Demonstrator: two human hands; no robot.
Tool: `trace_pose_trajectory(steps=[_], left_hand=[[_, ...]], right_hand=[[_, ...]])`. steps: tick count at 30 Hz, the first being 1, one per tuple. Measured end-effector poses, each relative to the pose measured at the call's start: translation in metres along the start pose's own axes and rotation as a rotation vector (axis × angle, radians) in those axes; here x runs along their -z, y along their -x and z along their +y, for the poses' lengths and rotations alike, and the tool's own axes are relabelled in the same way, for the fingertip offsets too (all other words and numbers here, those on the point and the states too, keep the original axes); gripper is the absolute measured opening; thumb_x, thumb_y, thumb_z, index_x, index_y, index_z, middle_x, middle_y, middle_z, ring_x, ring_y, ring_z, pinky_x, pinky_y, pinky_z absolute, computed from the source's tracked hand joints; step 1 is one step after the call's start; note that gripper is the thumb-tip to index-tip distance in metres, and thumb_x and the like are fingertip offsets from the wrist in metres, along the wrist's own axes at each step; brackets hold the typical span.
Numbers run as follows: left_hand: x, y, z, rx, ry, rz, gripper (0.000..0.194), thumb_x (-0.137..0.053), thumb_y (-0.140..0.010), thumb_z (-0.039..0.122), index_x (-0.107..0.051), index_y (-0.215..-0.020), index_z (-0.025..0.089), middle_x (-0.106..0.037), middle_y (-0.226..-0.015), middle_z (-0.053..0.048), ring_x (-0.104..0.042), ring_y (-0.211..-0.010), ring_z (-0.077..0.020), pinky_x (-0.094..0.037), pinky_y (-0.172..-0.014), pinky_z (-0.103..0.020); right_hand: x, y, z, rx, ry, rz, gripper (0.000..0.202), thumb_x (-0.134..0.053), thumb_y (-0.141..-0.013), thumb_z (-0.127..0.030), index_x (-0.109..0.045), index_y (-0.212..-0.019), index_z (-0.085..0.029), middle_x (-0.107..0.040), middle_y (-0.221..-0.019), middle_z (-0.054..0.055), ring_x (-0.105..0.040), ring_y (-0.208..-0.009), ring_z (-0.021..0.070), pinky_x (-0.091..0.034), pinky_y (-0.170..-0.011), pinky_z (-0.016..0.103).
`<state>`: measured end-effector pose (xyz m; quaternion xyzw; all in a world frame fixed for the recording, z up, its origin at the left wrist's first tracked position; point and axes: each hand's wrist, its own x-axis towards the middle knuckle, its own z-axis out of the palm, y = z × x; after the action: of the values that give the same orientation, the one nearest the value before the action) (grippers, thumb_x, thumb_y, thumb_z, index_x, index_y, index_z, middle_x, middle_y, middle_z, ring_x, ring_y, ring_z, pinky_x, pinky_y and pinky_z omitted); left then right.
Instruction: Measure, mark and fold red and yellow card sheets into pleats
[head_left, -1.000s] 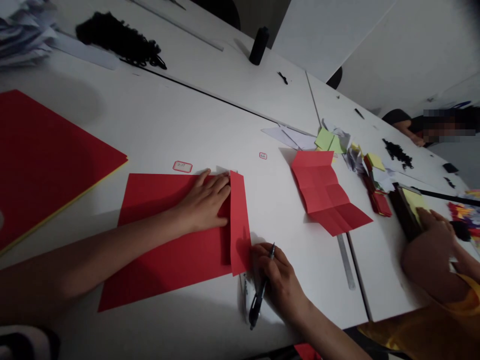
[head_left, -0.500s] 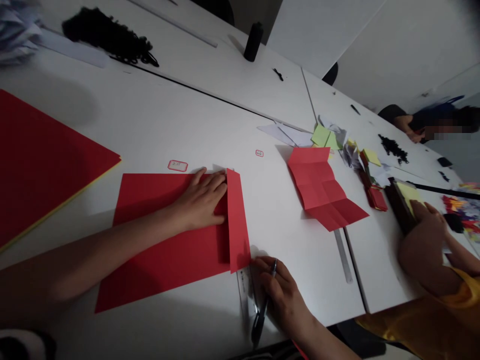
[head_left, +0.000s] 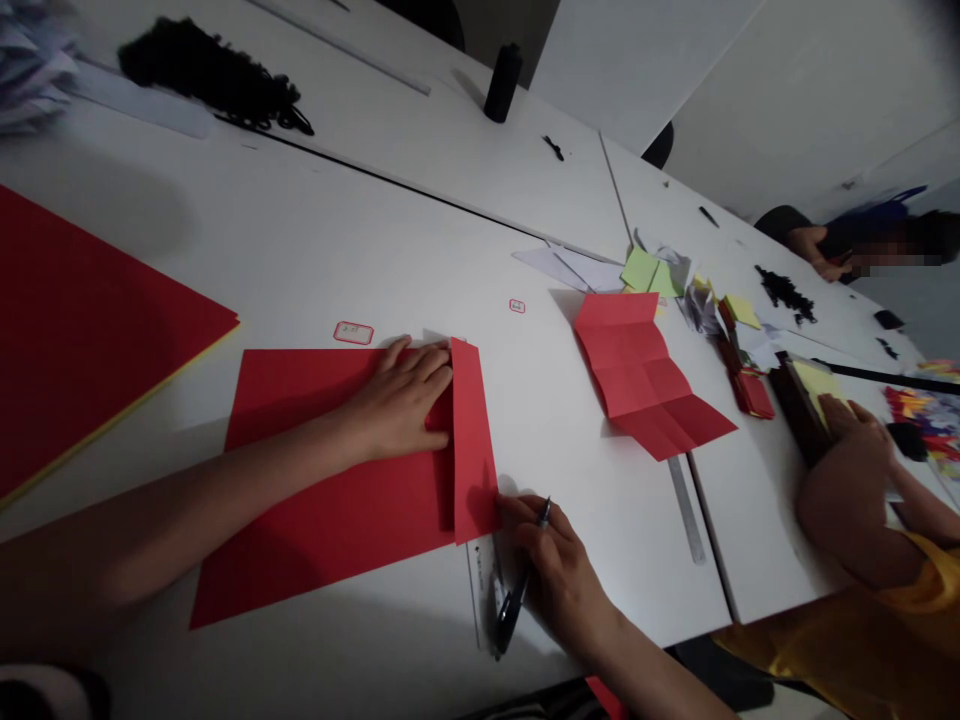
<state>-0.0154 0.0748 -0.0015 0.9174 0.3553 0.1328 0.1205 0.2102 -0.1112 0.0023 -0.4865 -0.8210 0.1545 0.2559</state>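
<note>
A large sheet of red paper (head_left: 330, 530) lies in front of me, its right-hand strip folded up and over. My left hand (head_left: 405, 405) rests flat on the sheet with fingers spread, the fingertips beside the folded strip. A clear ruler (head_left: 480, 595) sticks out from under the strip's lower end. My right hand (head_left: 555, 570) is closed around a black pen (head_left: 514, 610), its fingertips at the strip's lower right edge. Above the sheet lies a small red-bordered label (head_left: 353, 332).
A creased red paper (head_left: 649, 375) and a metal ruler (head_left: 686, 510) lie to the right. Red sheets with yellow beneath (head_left: 90, 340) are at left. Black cord (head_left: 210, 75) and a black bottle (head_left: 503, 85) stand farther back. A co-worker's hand (head_left: 855, 430) rests on a stack at right.
My right hand has moved slightly up along the folded strip's right edge with the pen. More of the clear ruler shows. The left hand stays in place.
</note>
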Motion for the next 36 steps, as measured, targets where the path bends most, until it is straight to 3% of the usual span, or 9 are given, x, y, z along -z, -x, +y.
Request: trace_pose_trajectory(steps=[9,15,21,26,29,33,36], left_hand=[[0.001,-0.001,0.000,0.014,0.015,-0.017,0.073,-0.062,-0.071,0.045,-0.040,-0.134,0.015,-0.043,-0.137,-0.016,-0.035,-0.132,-0.0340,-0.007,-0.115,-0.053],[0.002,0.000,-0.001,0.002,0.019,-0.013,0.071,-0.061,-0.073,0.045,-0.041,-0.134,0.015,-0.043,-0.137,-0.016,-0.036,-0.131,-0.0333,-0.007,-0.115,-0.054],[0.000,0.003,-0.001,-0.019,0.002,0.010,0.073,-0.060,-0.074,0.046,-0.040,-0.136,0.013,-0.042,-0.138,-0.018,-0.033,-0.134,-0.0344,-0.007,-0.115,-0.055],[0.003,0.005,0.002,-0.056,-0.033,0.002,0.059,-0.061,-0.076,0.042,-0.049,-0.129,0.019,-0.036,-0.145,-0.017,-0.025,-0.139,-0.0363,-0.008,-0.113,-0.062],[0.005,0.006,0.006,-0.126,-0.034,0.008,0.046,-0.057,-0.082,0.037,-0.054,-0.126,0.023,-0.039,-0.144,-0.015,-0.028,-0.139,-0.0335,-0.009,-0.112,-0.063],[0.004,0.008,0.010,-0.182,0.001,-0.005,0.040,-0.049,-0.090,0.032,-0.053,-0.129,0.030,-0.047,-0.140,-0.008,-0.032,-0.137,-0.0300,-0.012,-0.113,-0.063],[0.003,0.008,0.010,-0.189,0.045,-0.025,0.040,-0.049,-0.090,0.029,-0.052,-0.130,0.033,-0.049,-0.140,-0.005,-0.032,-0.137,-0.0280,-0.012,-0.114,-0.062]], right_hand=[[0.002,0.026,-0.006,0.026,0.023,-0.075,0.037,-0.041,-0.087,-0.001,-0.049,-0.119,-0.018,-0.061,-0.123,0.013,-0.055,-0.114,0.0257,-0.057,-0.085,0.042],[0.004,0.022,-0.005,-0.029,-0.102,-0.027,0.028,-0.043,-0.084,0.001,-0.051,-0.099,-0.021,-0.066,-0.112,0.009,-0.061,-0.102,0.0211,-0.057,-0.076,0.034],[0.010,-0.025,0.018,-0.285,-0.299,0.220,0.016,-0.051,-0.088,-0.011,-0.045,-0.096,-0.024,-0.068,-0.110,0.009,-0.066,-0.103,0.0213,-0.056,-0.078,0.036],[0.011,-0.089,0.040,-0.471,-0.647,0.231,0.018,-0.057,-0.090,-0.033,-0.041,-0.093,-0.024,-0.067,-0.116,0.011,-0.066,-0.102,0.0217,-0.053,-0.084,0.040],[0.011,-0.117,0.046,-0.512,-0.799,0.214,0.025,-0.057,-0.088,-0.042,-0.039,-0.092,-0.025,-0.067,-0.108,0.008,-0.067,-0.085,0.0167,-0.053,-0.074,0.033],[0.012,-0.130,0.047,-0.596,-0.718,0.207,0.028,-0.060,-0.085,-0.044,-0.041,-0.090,-0.025,-0.058,-0.074,-0.004,-0.050,-0.056,0.0095,-0.043,-0.055,0.022],[0.012,-0.128,0.049,-0.657,-0.667,0.216,0.031,-0.066,-0.078,-0.041,-0.041,-0.087,-0.024,-0.051,-0.070,-0.006,-0.043,-0.054,0.0086,-0.037,-0.050,0.021]])
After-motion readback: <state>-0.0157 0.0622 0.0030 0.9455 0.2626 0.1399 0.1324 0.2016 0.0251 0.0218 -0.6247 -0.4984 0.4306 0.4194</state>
